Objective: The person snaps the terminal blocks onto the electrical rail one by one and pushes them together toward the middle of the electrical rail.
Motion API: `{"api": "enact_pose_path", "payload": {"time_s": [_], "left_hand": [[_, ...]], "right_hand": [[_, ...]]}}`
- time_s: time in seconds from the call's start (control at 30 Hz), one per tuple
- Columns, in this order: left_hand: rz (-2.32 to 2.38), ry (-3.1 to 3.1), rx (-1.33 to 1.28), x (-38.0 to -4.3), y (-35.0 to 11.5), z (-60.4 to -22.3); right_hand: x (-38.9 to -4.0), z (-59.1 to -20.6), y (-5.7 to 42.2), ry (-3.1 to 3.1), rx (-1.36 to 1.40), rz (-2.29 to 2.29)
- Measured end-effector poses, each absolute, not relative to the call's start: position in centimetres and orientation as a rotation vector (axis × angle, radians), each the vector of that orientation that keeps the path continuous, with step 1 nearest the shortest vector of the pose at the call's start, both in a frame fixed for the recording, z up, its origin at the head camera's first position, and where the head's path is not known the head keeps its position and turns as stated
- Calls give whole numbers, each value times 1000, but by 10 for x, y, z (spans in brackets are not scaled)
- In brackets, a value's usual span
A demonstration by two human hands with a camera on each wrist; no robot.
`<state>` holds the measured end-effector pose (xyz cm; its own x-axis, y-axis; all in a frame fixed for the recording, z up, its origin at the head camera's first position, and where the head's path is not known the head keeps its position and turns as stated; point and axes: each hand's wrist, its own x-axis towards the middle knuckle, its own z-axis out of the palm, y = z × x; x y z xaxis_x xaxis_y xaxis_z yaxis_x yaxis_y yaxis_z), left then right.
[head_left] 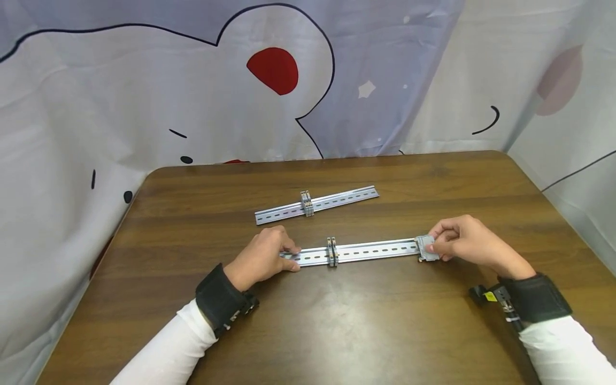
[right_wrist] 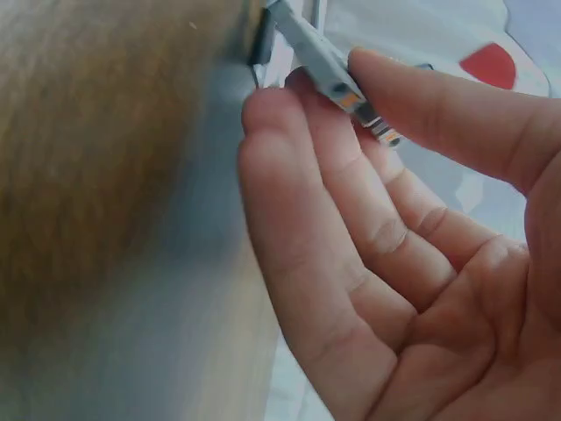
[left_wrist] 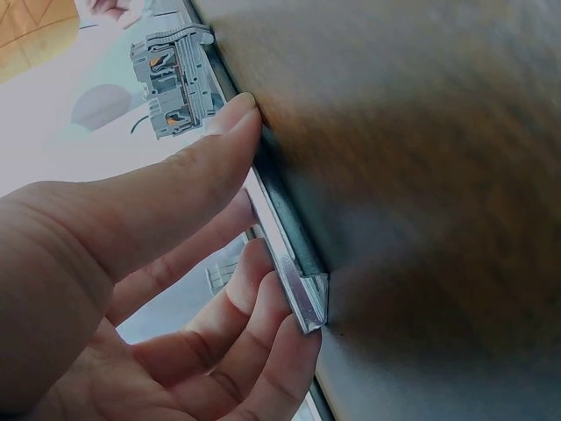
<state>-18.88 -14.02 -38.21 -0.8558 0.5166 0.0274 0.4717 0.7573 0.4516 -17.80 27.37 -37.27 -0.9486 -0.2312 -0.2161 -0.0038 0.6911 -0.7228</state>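
Observation:
My left hand [head_left: 262, 255] grips the left end of the nearer slotted metal DIN rail [head_left: 375, 251], thumb on the front edge and fingers along the back. In the left wrist view the rail's end [left_wrist: 307, 303] shows beside the fingertips. Left of that rail's middle stand grey terminal blocks [head_left: 332, 252], upright across it. At the rail's right end my right hand [head_left: 464, 240] pinches another grey terminal block [head_left: 426, 247] between thumb and fingers. The right wrist view shows this terminal block [right_wrist: 329, 66] edge-on; I cannot tell whether it is clipped to the rail.
Behind lies a second DIN rail [head_left: 344, 199], slightly angled, with terminal blocks [head_left: 307, 203] near its middle. Both rails lie on a brown wooden table [head_left: 346, 331]. A printed curtain [head_left: 144, 96] hangs along the table's back and sides.

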Motion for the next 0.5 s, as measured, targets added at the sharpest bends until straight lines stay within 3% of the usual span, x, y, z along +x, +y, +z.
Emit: {"api": "enact_pose_path", "payload": {"time_s": [0.5], "left_hand": [[686, 2869, 806, -189, -138, -383]], "right_hand": [[-184, -364, 233, 2999, -263, -651]]}}
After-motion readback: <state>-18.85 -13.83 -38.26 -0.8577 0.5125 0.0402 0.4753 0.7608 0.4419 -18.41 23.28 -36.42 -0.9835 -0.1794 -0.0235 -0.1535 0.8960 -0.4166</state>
